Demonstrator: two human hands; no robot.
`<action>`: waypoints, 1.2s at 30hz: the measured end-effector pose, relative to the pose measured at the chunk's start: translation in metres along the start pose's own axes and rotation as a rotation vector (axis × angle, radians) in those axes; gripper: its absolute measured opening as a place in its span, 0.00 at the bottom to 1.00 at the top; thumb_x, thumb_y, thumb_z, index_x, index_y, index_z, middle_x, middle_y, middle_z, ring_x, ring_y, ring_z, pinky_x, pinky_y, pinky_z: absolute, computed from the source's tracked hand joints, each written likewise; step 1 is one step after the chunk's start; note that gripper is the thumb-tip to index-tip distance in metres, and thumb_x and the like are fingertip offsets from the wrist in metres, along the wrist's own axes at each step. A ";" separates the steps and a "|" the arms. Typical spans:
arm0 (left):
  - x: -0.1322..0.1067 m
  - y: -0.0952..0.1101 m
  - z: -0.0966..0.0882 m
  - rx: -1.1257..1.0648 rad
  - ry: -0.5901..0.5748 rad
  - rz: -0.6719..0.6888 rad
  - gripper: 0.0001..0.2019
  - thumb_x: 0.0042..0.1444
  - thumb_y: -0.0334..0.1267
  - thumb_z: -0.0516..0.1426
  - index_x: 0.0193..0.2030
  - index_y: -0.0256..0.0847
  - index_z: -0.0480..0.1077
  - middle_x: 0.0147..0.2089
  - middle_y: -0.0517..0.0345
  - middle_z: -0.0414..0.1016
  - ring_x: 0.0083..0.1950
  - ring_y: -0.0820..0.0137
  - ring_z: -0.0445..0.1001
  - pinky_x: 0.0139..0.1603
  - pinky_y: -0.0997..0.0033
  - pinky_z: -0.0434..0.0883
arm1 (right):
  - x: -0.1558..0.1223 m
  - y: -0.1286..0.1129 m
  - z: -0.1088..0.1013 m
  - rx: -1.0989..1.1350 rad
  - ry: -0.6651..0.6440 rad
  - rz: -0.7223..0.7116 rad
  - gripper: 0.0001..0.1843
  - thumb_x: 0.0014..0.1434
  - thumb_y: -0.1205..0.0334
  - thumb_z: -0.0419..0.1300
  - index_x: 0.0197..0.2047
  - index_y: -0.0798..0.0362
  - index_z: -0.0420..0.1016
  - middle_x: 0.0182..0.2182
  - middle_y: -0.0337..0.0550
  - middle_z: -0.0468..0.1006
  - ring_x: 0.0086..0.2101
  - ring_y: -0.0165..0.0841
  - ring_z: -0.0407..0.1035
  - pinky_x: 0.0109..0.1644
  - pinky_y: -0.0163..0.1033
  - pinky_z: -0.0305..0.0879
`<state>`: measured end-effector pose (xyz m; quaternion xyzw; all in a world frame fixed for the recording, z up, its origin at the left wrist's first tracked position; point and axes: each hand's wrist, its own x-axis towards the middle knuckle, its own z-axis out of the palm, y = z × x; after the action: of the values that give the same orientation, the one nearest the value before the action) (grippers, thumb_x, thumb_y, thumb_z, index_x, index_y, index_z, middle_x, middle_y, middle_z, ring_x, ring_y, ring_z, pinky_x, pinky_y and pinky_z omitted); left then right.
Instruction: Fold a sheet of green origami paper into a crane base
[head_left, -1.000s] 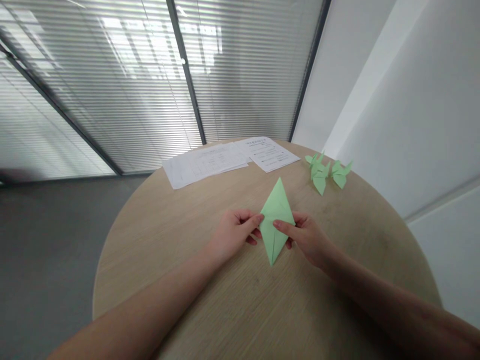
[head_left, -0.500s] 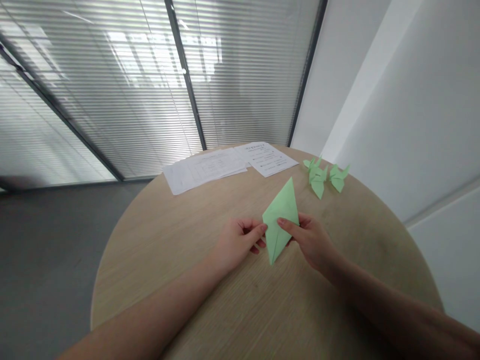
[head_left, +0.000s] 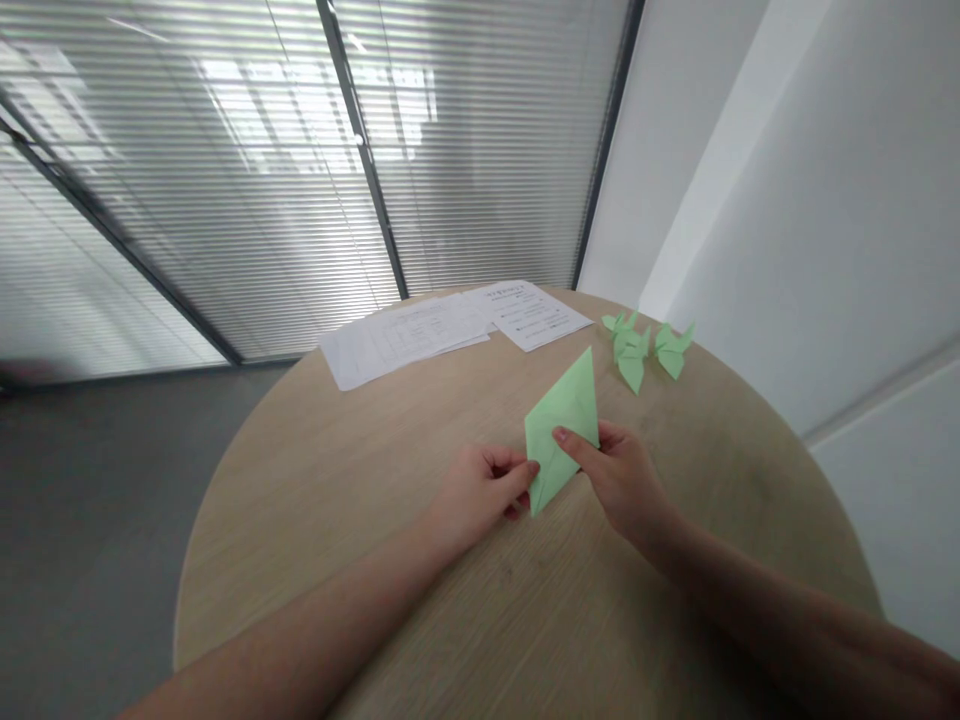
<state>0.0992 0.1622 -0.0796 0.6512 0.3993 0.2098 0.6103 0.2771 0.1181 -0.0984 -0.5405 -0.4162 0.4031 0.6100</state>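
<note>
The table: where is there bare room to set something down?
The table is bare between the left forearm, white sheets and left edge, and between the right forearm, green figures and right edge. It is crowded along the far side, with sheets and figures, and mid-table, where the left hand and right hand hold the green paper.

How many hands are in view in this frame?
2: the left hand pinches the green folded paper at its lower left; the right hand holds its right side, thumb across the front. Some fingers are hidden behind the paper.
</note>
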 end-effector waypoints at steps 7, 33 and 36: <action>0.000 -0.001 0.006 -0.036 -0.029 -0.105 0.09 0.55 0.40 0.60 0.27 0.37 0.74 0.23 0.58 0.75 0.23 0.75 0.71 0.25 0.77 0.71 | 0.007 -0.008 -0.004 0.129 0.136 0.002 0.18 0.50 0.47 0.73 0.30 0.55 0.81 0.26 0.40 0.77 0.26 0.34 0.68 0.32 0.41 0.68; -0.004 -0.002 0.006 0.072 -0.044 -0.041 0.14 0.56 0.47 0.62 0.27 0.37 0.72 0.22 0.60 0.73 0.20 0.76 0.67 0.22 0.78 0.65 | 0.007 -0.010 -0.002 0.113 0.123 -0.018 0.19 0.51 0.45 0.72 0.28 0.54 0.80 0.22 0.40 0.75 0.26 0.36 0.70 0.32 0.43 0.70; -0.004 -0.003 0.005 0.040 -0.043 -0.057 0.15 0.56 0.48 0.62 0.28 0.37 0.74 0.22 0.60 0.73 0.20 0.77 0.67 0.22 0.77 0.65 | 0.007 -0.012 -0.002 0.121 0.125 -0.010 0.19 0.51 0.45 0.72 0.28 0.54 0.80 0.22 0.39 0.74 0.25 0.35 0.69 0.31 0.43 0.70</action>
<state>0.1004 0.1560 -0.0823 0.6561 0.4085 0.1702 0.6113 0.2816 0.1226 -0.0866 -0.5246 -0.3549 0.3901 0.6683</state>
